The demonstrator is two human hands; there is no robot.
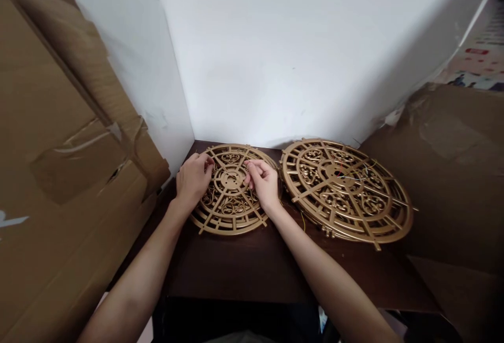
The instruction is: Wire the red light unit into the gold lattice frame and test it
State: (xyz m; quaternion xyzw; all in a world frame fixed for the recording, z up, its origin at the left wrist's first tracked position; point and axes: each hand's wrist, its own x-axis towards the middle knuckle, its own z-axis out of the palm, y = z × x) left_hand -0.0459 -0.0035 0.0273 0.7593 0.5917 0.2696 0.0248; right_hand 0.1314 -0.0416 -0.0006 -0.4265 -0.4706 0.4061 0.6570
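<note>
A round gold openwork grille with spokes and scroll ornaments lies flat in front of me, on top of other similar pieces. My left hand rests over its left side, fingers curled together at the tips near a scroll. Over the upper right part of the same grille, my right hand has thumb and index finger pinched. Whatever is between the fingertips of either hand is too small or hidden to make out.
To the right, a tilted stack of gold grilles has thin coloured wires on top. A yellow wire hangs beside it. Everything lies on a dark brown table. Cardboard stands at left, more cardboard at right, a white wall behind.
</note>
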